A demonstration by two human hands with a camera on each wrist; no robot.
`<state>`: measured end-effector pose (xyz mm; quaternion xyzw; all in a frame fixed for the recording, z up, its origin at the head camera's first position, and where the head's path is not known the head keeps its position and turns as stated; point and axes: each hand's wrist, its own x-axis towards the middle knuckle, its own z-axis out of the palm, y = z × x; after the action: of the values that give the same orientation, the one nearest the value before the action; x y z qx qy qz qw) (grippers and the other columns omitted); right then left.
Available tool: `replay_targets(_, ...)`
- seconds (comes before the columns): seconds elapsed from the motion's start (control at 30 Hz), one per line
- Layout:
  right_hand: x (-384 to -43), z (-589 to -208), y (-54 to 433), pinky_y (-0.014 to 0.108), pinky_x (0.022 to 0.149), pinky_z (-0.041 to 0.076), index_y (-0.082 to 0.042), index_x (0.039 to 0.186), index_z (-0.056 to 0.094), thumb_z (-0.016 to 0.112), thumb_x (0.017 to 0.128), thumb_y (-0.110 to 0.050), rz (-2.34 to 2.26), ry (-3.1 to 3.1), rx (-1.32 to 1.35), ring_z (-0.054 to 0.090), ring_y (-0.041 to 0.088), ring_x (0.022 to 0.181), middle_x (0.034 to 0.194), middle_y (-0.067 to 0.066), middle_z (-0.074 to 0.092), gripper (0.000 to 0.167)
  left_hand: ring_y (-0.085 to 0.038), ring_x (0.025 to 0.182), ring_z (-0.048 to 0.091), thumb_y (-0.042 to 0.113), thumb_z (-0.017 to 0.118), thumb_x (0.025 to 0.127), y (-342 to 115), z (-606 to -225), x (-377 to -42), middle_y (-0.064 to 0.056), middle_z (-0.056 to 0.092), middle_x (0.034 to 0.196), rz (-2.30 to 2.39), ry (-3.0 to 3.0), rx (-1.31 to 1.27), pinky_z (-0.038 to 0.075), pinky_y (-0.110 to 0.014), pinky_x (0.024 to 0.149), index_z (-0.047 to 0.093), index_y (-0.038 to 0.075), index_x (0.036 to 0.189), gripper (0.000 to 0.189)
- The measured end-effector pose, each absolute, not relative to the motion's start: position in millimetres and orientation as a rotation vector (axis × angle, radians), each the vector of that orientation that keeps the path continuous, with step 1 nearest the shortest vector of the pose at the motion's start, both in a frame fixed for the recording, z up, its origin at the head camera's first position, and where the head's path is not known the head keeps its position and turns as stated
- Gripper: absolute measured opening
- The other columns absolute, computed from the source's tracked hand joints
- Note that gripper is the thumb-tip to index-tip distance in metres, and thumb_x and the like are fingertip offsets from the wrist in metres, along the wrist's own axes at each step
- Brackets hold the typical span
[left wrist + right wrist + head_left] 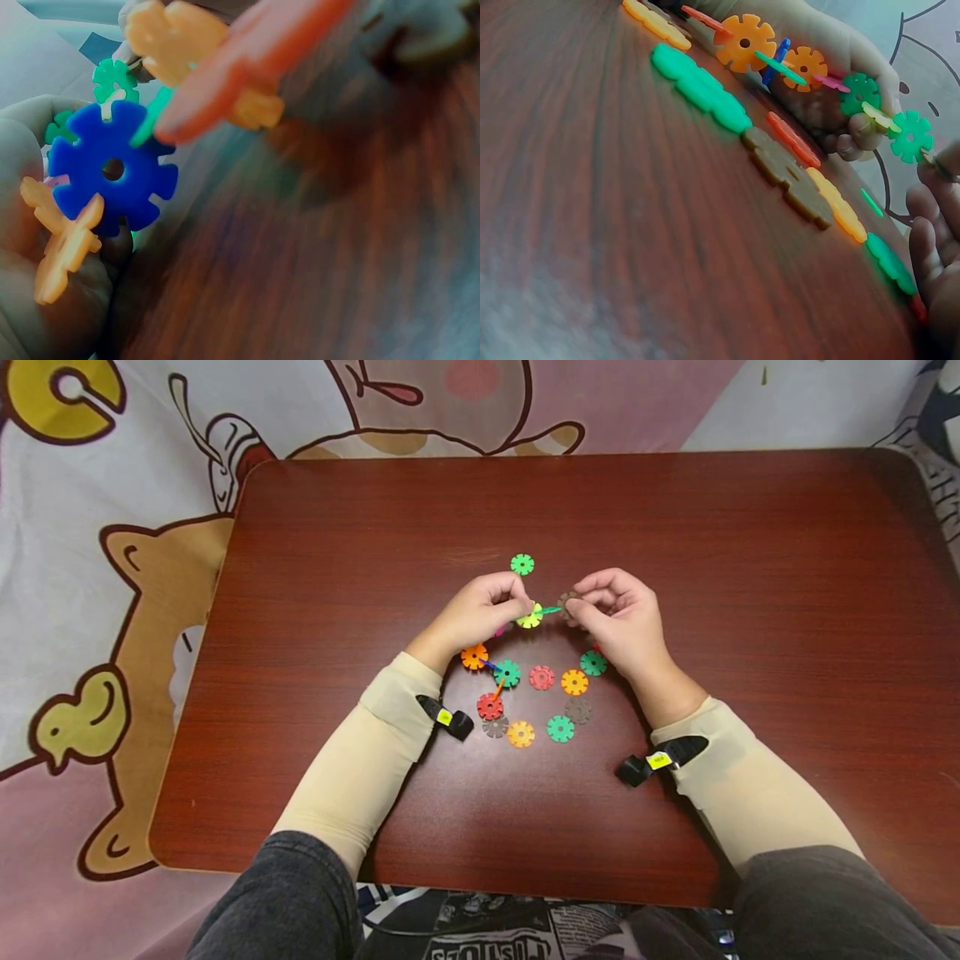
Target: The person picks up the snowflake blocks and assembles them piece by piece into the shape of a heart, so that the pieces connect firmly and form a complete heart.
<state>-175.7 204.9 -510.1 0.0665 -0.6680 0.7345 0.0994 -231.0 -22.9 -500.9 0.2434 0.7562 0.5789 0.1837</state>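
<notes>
Two hands meet above the table (750,610), both closed in small pinches. The right hand (626,614) grips a brown disc (565,603) between thumb and forefinger, its other fingers loosely bent. The left hand (480,614) pinches a chain (507,673) of slotted discs close to its yellow disc (531,617); from where I stand, I can't tell exactly which piece takes the squeeze. Between the two pinches a green disc (911,136) stands edge-on to me, reaching toward the brown one; whether their slots have caught I can't make out.

These look like thin plastic, so I'd expect them light, stiff and a bit slick, hard to break but easy to twist out of a joint. I'd take each by its flat faces near the rim, slots left free, and brace the chain right beside the joint being pressed, as its long tail could lever loose.

That tail runs back under the left wrist through an orange disc (475,657) and a blue disc (112,142) to a red disc (491,706). Beyond, loose on the tabletop, lie a pinkish-red disc (542,677), an amber disc (574,682) and several more, with a bright green one (522,564) off on the far side.
</notes>
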Motion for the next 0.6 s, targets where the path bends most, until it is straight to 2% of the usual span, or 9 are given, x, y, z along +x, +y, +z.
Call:
replay_targets(0.2,-176.7,-510.4,208.1,0.022,0.06,0.056,0.016,0.108,0.07,0.074,0.091,0.01,2.125,-2.087,0.208,0.071,0.014,0.064,0.077,0.005,0.077,0.018,-0.016,0.061,0.047,0.008,0.066,0.102,-23.7,-501.3,-231.8,-0.005,0.055,0.075,1.645,2.127,0.713,0.041,-0.029,0.065,0.063,0.01,0.083,0.019)
replay_targets(0.6,-175.1,-507.4,209.5,0.023,0.063,0.057,0.016,0.106,0.073,0.075,0.094,0.007,2.104,-2.163,0.221,0.071,0.012,0.065,0.079,0.003,0.077,0.015,-0.015,0.056,0.047,0.007,0.068,0.102,-24.8,-502.5,-233.0,-0.004,0.052,0.066,1.659,2.102,0.738,0.039,-0.028,0.06,0.063,0.009,0.082,0.021)
